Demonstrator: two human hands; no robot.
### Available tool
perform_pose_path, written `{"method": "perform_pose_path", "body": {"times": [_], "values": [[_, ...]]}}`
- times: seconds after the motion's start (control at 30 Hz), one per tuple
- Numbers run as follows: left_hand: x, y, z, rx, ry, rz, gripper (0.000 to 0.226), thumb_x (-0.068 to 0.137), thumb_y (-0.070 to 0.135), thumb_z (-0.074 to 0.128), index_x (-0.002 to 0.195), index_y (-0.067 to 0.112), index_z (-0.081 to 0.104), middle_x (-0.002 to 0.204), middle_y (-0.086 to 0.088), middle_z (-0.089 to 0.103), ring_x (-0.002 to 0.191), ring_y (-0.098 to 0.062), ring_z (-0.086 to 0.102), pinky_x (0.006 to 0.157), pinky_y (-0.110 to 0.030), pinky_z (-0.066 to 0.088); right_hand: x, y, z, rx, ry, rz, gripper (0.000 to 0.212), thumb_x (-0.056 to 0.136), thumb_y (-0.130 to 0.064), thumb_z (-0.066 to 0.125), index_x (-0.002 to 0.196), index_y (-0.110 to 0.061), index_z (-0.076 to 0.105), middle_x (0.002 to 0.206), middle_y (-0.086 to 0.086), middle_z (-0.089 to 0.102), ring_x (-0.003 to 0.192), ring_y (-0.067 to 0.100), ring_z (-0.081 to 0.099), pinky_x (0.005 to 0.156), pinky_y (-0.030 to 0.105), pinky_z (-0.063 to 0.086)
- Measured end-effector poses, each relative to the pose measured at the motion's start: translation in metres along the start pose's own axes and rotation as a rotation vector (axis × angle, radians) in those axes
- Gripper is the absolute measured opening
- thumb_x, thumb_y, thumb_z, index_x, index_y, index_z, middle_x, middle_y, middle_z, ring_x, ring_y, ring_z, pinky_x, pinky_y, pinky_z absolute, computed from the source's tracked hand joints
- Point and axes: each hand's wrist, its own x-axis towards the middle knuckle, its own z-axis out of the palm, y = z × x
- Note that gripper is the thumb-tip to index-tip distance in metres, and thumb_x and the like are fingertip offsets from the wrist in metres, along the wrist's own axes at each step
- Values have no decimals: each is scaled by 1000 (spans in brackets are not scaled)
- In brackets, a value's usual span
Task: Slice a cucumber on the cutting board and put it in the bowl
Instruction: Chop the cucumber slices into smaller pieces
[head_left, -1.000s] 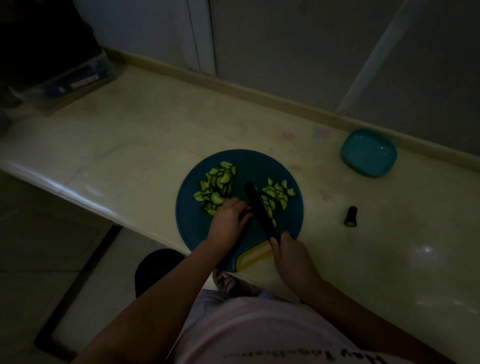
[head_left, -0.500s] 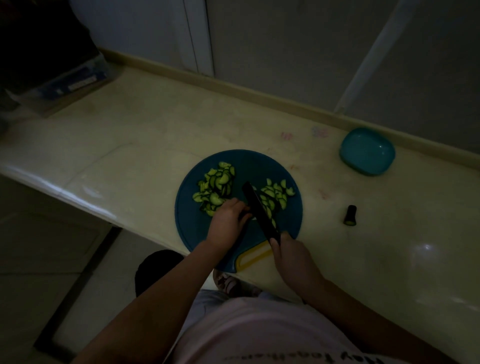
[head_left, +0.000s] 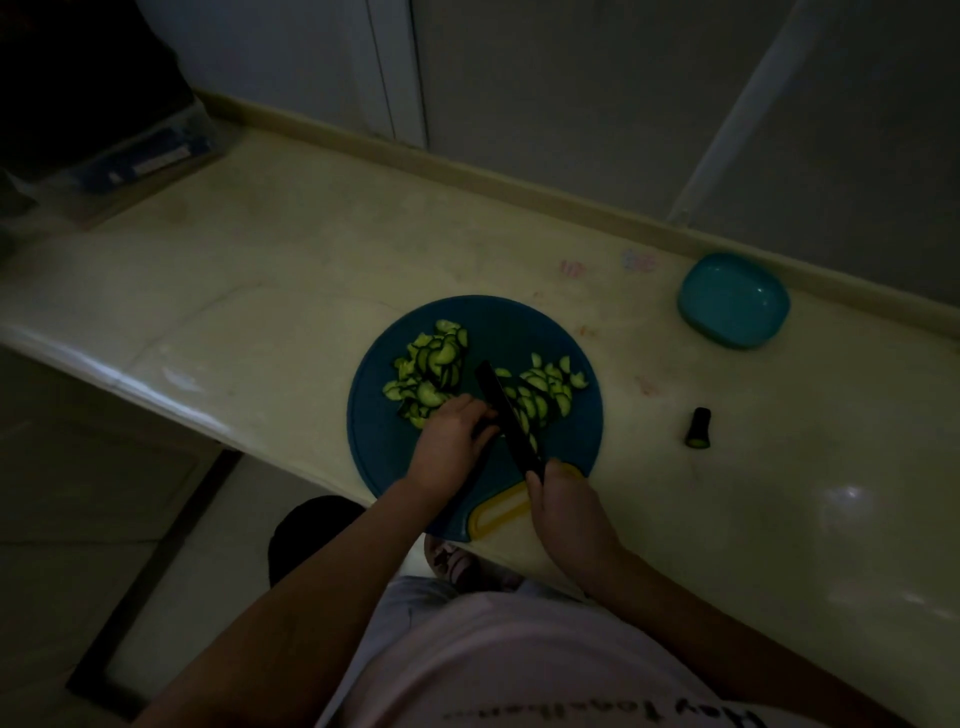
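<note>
Presently, slicing is well advanced but not finished, and nothing has reached the bowl (head_left: 733, 300). The round blue cutting board (head_left: 571, 436) lies on the pale counter (head_left: 311, 270) at its near edge, its yellow handle (head_left: 501, 512) toward the person. Two heaps of half-moon cucumber slices rest on it: the left heap (head_left: 428, 366) and the right heap (head_left: 545, 389), with the knife (head_left: 506, 415) laid between them, blade pointing away from the person. The right hand (head_left: 563, 506) is closed around the knife handle. The left hand (head_left: 449, 441) is curled down on the board just beside the blade, fingertips at the near edge of the left heap; it appears to be steadying a remaining piece of cucumber, though the light is too poor to confirm what lies beneath it. The two hands are near each other but not touching. A dark cut-off cucumber end (head_left: 698, 428) stands on the counter to the right of the board, apart from it. The teal bowl sits further back and right, near the wall, well apart from the board, and looks empty. Judgement: most of the cucumber is cut; what remains is any last piece under the left hand, then the transfer of both heaps to the bowl, which has not begun.
</note>
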Motion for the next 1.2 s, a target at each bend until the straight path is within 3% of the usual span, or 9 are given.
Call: {"method": "perform_pose_path", "body": {"times": [0.13, 0.2, 0.33, 0.5, 0.63, 0.77, 0.9, 1.2], "values": [[-2, 0, -3, 1, -10, 4, 10, 75, 4, 73, 82, 2, 66, 77, -11, 61, 74, -25, 58, 63, -20, 34, -2, -2, 5, 20, 1, 19, 28, 100, -30, 33, 91, -10, 51, 64, -11, 28, 54, -1, 29, 47, 19, 23], [-3, 0, -3, -3, -12, 6, 10, 75, 3, 73, 81, 2, 66, 76, -11, 61, 73, -26, 58, 61, -16, 30, -5, -3, 8, -13, 10, 16, 30, 100, -30, 31, 91, -10, 51, 64, -11, 30, 55, 4, 35, 50, 20, 25], [-4, -1, -3, -16, -10, 5, 10, 74, 2, 73, 81, 2, 65, 76, -11, 61, 73, -28, 59, 63, -19, 31, -7, -3, 11, 0, -3, 14, 35, 100, -31, 30, 95, -5, 53, 80, 5, 56, 69, 12, 47, 58, 23, 31], [-3, -1, -3, -9, -20, 13, 9, 76, 4, 72, 83, 2, 66, 78, -12, 62, 74, -28, 59, 64, -20, 33, -5, 2, 3, 53, 19, 16, 34, 100, -30, 32, 93, -4, 53, 69, -5, 39, 70, 13, 46, 56, 22, 27], [-2, -1, -1, -4, -8, -22, 10, 80, 7, 69, 89, 3, 67, 83, -12, 63, 80, -26, 59, 68, -23, 37, 0, 9, -7, 27, 30, -11, 33, 99, -30, 34, 96, -2, 51, 82, 11, 59, 68, 14, 46, 53, 25, 27], [-1, 5, -1, 16, -7, -31, 11, 78, 6, 71, 87, 4, 65, 81, -12, 61, 77, -27, 58, 64, -25, 38, 3, 9, -18, 17, 55, -54, 31, 99, -28, 36, 95, -1, 50, 81, 16, 60, 65, 16, 46, 44, 20, 21], [0, 6, -2, 57, -33, -33, 24, 75, 16, 75, 91, 6, 61, 86, -11, 58, 79, -26, 55, 61, -29, 39, 8, 9, -31, 26, 63, -59, 30, 99, -28, 35, 95, -1, 50, 79, 14, 58, 68, 22, 52, 56, 27, 30], [13, 22, 6, 140, 2, -136, 24, 74, 25, 75, 81, 10, 57, 82, -7, 57, 82, -23, 54, 57, -31, 37, 6, 16, -45, 51, 84, -63, 22, 99, -28, 37, 84, -12, 40, 83, 19, 61, 70, 28, 55, 58, 29, 32]]}}
